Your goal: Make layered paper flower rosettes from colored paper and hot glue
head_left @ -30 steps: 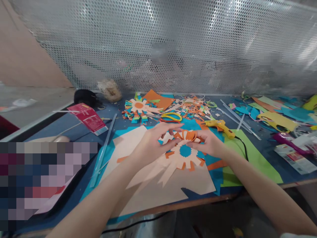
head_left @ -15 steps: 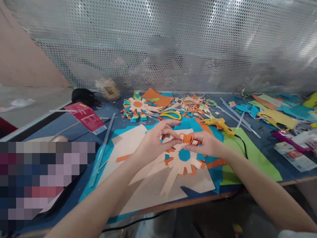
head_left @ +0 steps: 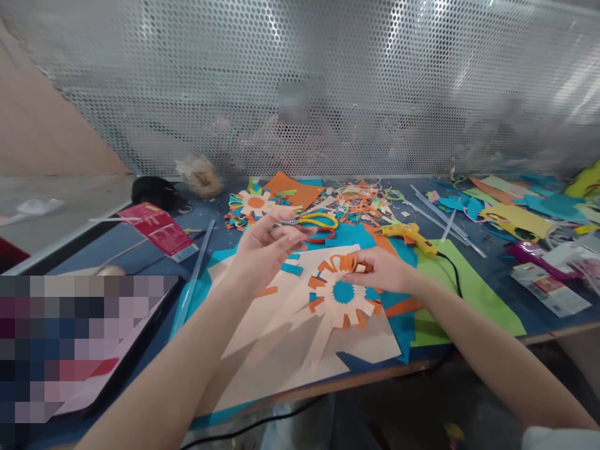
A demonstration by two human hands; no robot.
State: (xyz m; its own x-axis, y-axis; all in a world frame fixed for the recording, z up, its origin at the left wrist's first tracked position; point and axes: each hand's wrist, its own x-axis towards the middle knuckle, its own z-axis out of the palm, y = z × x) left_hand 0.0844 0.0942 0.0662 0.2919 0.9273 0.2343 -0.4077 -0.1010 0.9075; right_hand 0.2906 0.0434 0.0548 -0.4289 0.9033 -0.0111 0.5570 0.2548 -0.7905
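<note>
A paper flower (head_left: 344, 294) with cream and orange petals and a blue centre lies on a cream sheet (head_left: 290, 350) near the table's front edge. My right hand (head_left: 384, 270) pinches the curled orange petals at the flower's upper right edge. My left hand (head_left: 265, 247) hovers above the table to the left of the flower, fingers loosely apart, with nothing visible in them. Just beyond the left hand's fingertips lie yellow-handled scissors (head_left: 319, 220).
A finished paper flower (head_left: 255, 205) and a heap of paper scraps (head_left: 360, 200) lie at the back. A yellow glue gun (head_left: 412, 236) with its black cord rests on a green sheet (head_left: 464, 294). Glue sticks (head_left: 197, 269), a red packet (head_left: 159, 230) and coloured sheets (head_left: 520, 215) surround them.
My left hand has let go of the flower and lifted up and to the left. My right hand keeps its pinch on the orange petals.
</note>
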